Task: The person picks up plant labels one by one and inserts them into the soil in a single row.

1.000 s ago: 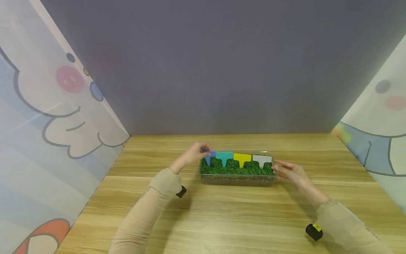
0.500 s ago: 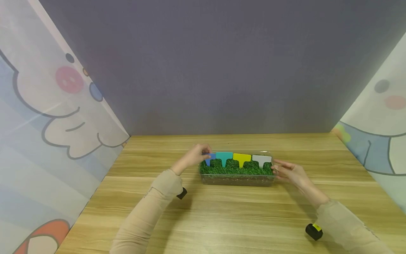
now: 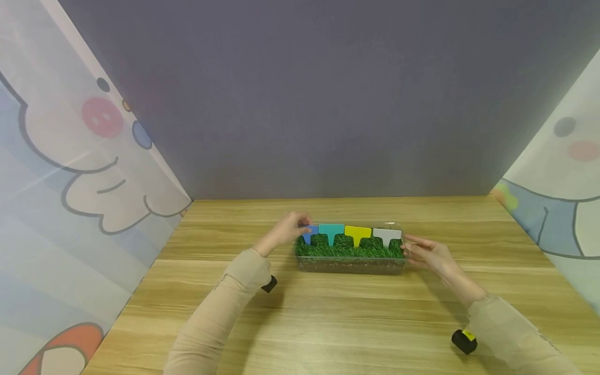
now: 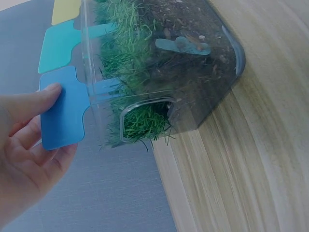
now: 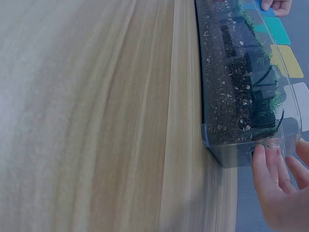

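Note:
A clear plastic box [image 3: 351, 265] holds dark soil topped with green grass [image 3: 349, 251]. Upright in the grass, from left to right, stand T-shaped plant labels: blue [image 4: 65, 108], teal [image 3: 331, 229], yellow [image 3: 358, 233] and white [image 3: 387, 234]. My left hand [image 3: 286, 229] pinches the head of the blue label between thumb and fingers; the stem is down in the grass at the box's left end. At the right end, my right hand [image 3: 433, 258] rests its fairly straight fingers [image 5: 263, 169] against the end wall, by the handle cutout.
The box stands on a wood-grain table [image 3: 328, 323]. Behind the table rises a grey panel [image 3: 309, 104], with cartoon-printed sheets [image 3: 108, 172] at both sides. Black wrist cameras [image 3: 464, 342] hang under the sleeves. A pale blue oblong shape [image 4: 183, 46] shows through the box wall.
About a second ago the blue label was tilted; it now faces forward more squarely, in line with the others. The left hand has shifted very slightly. My right hand has stayed put.

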Demonstrator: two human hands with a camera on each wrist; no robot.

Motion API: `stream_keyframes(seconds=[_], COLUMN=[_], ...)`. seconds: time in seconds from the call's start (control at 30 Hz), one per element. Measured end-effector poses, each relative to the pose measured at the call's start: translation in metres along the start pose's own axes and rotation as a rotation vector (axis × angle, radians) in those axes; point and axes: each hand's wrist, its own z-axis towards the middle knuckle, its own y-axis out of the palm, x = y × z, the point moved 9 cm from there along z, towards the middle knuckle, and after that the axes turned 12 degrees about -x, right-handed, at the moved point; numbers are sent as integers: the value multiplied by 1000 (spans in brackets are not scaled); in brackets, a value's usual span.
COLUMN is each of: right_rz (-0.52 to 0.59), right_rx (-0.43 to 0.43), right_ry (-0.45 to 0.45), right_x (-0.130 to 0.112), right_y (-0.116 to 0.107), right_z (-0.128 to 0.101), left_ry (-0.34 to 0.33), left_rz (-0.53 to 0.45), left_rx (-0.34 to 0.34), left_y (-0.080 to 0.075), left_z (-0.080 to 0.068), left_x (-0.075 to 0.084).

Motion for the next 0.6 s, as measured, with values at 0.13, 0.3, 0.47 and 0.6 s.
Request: stream_keyframes(seconds=[0.13, 0.3, 0.47, 0.6], right_rz=[-20, -17, -16, -17], right_rx=[8, 9, 15, 13], right_ry=[6, 25, 31, 19], right_x=[-2, -3, -3, -2], right_y=[0, 1, 1, 0], right_z=[-1, -2, -3, -2], left_ry=[-18, -31, -36, -47], left_rz=[16, 18, 3, 10], left_rx=[6, -5, -9, -11], left_y=[0, 0, 0, 0], left_z=[0, 0, 0, 1], left_x=[1, 0, 0, 0])
